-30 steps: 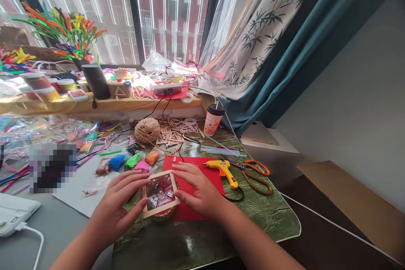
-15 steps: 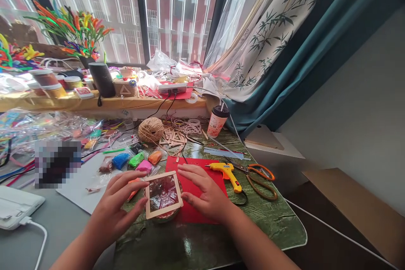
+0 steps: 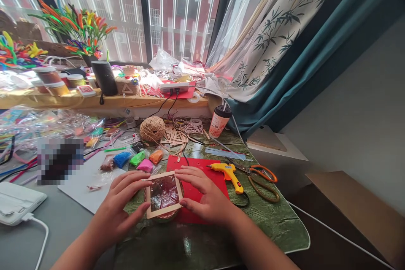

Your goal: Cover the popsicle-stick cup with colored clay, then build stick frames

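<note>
A square frame of pale wooden craft sticks lies flat on top of a round, clear, dark-looking container, whose ridged middle shows through the opening. My left hand is at the frame's left side, fingertips and thumb against its edge. On the right side, my right hand has its fingers on the upper corner and its thumb at the lower right edge. Between them the two hands grip the frame. Beneath and to the right lies a red sheet. A yellow glue gun rests on that sheet's right part.
Orange-handled scissors lie right of the glue gun. Behind are bags of coloured clay, a twine ball, loose wooden sticks and a lidded cup. A white power bank with a cable sits at left.
My right fingers and thumb have moved left onto the frame, and my left fingers have closed in on its edge. The frame stays on the container. The view has shifted slightly.
</note>
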{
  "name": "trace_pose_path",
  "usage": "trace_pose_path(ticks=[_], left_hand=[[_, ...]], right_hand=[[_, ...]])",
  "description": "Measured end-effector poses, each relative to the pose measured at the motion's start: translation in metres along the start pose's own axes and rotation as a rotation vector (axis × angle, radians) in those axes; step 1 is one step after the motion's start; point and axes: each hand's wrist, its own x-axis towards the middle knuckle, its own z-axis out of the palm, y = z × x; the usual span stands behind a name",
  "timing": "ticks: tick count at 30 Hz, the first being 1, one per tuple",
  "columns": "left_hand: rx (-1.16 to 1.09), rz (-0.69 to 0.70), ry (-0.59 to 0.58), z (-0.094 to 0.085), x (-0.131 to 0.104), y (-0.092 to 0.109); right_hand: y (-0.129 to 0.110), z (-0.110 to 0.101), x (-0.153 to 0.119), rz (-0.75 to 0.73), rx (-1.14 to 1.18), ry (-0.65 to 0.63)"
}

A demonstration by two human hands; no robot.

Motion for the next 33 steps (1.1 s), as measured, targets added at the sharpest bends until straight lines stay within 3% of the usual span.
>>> trace_pose_path(ticks=[4,9,18,25,33], left_hand=[[0.000,-0.004,-0.061,0.000,-0.003,-0.001],[0.005,-0.033,-0.098,0.006,-0.008,-0.005],[-0.031,-0.076,-0.103,0.011,-0.010,-0.005],[-0.133,-0.108,-0.084,0.002,-0.001,0.003],[-0.118,-0.083,-0.110,0.010,-0.003,-0.005]], right_hand=[[0.005,0.005,-0.002,-0.011,0.030,0.042],[0.005,0.006,0.000,0.027,-0.040,-0.036],[-0.018,-0.009,0.013,0.102,-0.132,-0.158],[-0.012,-0.004,0.012,0.000,-0.009,-0.037],[-0.003,0.002,0.013,0.016,0.022,-0.078]])
